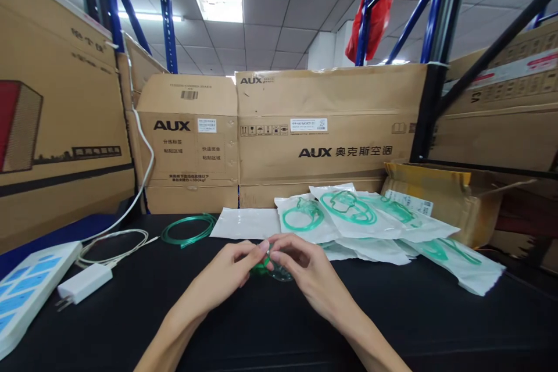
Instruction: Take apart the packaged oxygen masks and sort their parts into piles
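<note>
From the head camera, both hands meet at the middle of a black table point(392, 325). The left hand point(226, 276) and the right hand point(300, 267) pinch a small clear mask point(279, 270) with a green fitting between their fingertips, just above the tabletop. Just behind them lies an empty white pouch point(246, 224), and to its left a loose coil of green tubing point(188, 229). A pile of sealed pouches point(370, 215) holding green masks spreads to the right. A white charger point(82, 283) rests at the left, before stacked cardboard boxes point(322, 133).
</note>
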Motion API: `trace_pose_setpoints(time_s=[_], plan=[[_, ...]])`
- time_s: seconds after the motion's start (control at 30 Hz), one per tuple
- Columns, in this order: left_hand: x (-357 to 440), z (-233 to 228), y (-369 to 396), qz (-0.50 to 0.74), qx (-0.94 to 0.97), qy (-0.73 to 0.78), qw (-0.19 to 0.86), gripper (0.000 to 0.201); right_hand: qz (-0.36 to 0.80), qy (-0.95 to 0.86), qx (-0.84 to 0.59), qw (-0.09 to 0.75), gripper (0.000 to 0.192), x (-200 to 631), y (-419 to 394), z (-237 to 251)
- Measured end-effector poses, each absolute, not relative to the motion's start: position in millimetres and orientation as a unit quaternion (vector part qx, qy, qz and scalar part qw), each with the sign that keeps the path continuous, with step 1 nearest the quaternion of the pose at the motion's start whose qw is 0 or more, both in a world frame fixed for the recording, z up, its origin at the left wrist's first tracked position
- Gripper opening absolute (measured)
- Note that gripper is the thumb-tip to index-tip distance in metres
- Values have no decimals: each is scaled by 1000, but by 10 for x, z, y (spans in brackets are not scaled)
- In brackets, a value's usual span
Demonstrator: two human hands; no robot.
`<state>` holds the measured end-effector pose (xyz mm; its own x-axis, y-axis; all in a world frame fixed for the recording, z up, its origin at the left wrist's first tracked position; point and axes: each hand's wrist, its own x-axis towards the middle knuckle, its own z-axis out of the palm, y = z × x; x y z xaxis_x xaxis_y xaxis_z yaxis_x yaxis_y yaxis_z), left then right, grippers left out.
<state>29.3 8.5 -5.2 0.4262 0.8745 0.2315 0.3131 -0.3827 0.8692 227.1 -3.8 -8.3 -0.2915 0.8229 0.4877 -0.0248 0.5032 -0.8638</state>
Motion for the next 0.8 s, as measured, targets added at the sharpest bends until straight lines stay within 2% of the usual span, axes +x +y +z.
trace_pose_setpoints(time_s=[0.1,0.33,0.6,0.8], plan=[[354,-90,104,376,733,406,395,66,363,-709,-298,526,18,2254,-61,-70],[410,8,24,362,708,416,441,57,372,-699,-304,529,19,2255,-80,-48],[414,-2,6,354,707,441,424,45,325,-660,-315,600,21,2375,-45,31],[383,-23,9,327,741,421,408,43,328,-607,-316,652,29,2420,-35,69]])
